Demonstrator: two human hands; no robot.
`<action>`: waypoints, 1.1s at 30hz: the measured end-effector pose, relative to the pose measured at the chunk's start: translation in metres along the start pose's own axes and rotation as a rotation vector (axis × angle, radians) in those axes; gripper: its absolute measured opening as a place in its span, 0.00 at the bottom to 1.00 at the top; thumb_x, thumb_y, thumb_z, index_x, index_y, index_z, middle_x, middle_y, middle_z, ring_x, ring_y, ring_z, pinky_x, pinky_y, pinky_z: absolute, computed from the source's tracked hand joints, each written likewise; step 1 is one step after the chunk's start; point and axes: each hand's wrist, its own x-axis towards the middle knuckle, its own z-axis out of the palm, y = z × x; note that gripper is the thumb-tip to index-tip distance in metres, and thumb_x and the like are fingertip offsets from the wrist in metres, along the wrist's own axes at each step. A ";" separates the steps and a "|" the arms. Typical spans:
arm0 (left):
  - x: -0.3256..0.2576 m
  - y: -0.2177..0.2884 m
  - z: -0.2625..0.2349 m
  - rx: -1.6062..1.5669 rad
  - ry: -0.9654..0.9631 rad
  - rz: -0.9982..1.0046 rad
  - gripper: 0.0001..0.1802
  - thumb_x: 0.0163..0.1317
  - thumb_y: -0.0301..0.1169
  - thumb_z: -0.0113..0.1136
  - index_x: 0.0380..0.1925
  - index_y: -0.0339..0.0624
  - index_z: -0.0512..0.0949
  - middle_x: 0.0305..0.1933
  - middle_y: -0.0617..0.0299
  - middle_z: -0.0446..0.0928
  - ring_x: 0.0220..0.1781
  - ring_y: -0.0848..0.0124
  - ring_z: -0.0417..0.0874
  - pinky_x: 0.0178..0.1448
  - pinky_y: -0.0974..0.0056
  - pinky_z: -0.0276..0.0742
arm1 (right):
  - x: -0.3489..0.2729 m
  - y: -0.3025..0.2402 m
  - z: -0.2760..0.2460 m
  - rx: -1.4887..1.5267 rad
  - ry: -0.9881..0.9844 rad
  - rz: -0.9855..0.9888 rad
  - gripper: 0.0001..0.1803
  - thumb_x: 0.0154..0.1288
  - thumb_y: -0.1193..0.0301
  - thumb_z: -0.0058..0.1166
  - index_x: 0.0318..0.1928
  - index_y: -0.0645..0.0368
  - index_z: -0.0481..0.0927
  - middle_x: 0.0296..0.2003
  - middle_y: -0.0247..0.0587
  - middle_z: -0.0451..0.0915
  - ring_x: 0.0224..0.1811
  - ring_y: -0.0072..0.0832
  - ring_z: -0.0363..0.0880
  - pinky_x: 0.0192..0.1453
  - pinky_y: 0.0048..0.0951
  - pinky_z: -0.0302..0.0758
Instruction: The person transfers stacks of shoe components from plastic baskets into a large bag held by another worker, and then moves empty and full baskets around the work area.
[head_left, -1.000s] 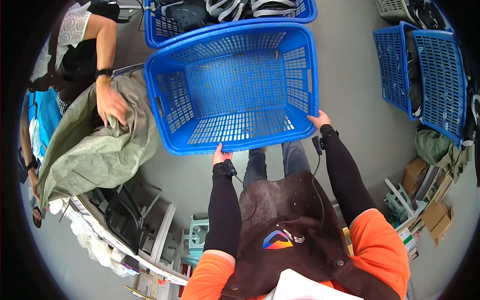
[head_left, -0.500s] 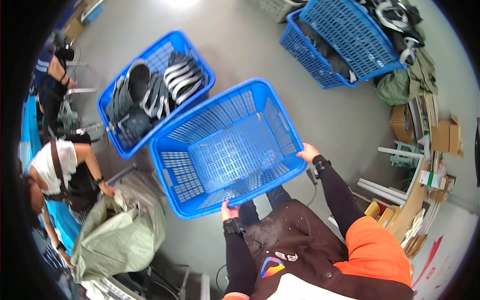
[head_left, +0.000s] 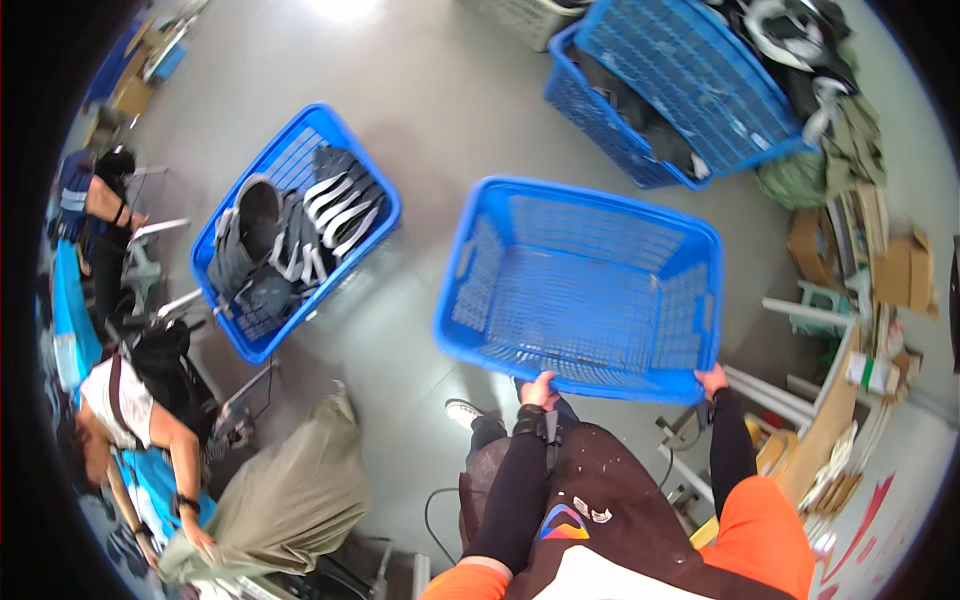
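A blue plastic basket (head_left: 575, 300) with slotted walls hangs in front of me, with nothing inside it. My left hand (head_left: 540, 391) grips its near rim left of the middle. At the near right corner my right hand (head_left: 711, 381) is closed on the same rim. The fingers' far parts are hidden behind the basket wall. Apart from it, to the left, stands another blue basket (head_left: 262, 345) holding folded dark grey pieces with white bands (head_left: 338, 212).
Stacked blue baskets (head_left: 690, 80) with dark cloth stand at the far right. Cardboard boxes (head_left: 905, 272), white bars and a stool (head_left: 815, 310) line the right side. On the left, one person (head_left: 150, 420) handles olive cloth (head_left: 300, 480); another person (head_left: 95, 205) sits beyond.
The basket in my hands has moved right and turned, away from the filled basket it overlapped. The co-worker's olive cloth has shifted and spread out.
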 end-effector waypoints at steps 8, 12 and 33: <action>0.016 0.089 0.091 0.693 0.276 0.269 0.26 0.53 0.45 0.63 0.42 0.32 0.83 0.40 0.45 0.86 0.45 0.55 0.88 0.50 0.56 0.81 | -0.013 -0.003 0.006 -0.183 0.088 0.290 0.15 0.54 0.70 0.58 0.43 0.61 0.79 0.31 0.41 0.82 0.27 0.36 0.81 0.30 0.38 0.77; -0.002 0.089 0.040 0.505 0.433 0.361 0.25 0.52 0.48 0.64 0.39 0.36 0.85 0.37 0.47 0.86 0.42 0.54 0.88 0.49 0.55 0.81 | -0.024 -0.155 0.022 -0.316 -0.039 0.409 0.19 0.50 0.71 0.59 0.45 0.59 0.75 0.33 0.40 0.79 0.35 0.31 0.78 0.34 0.41 0.77; -0.119 -0.444 -0.098 -1.837 0.390 0.534 0.21 0.58 0.32 0.56 0.51 0.37 0.74 0.49 0.52 0.80 0.54 0.56 0.79 0.63 0.51 0.76 | -0.238 -0.305 0.430 -1.470 -1.179 -1.140 0.27 0.60 0.55 0.60 0.53 0.60 0.76 0.42 0.56 0.84 0.44 0.50 0.84 0.50 0.49 0.79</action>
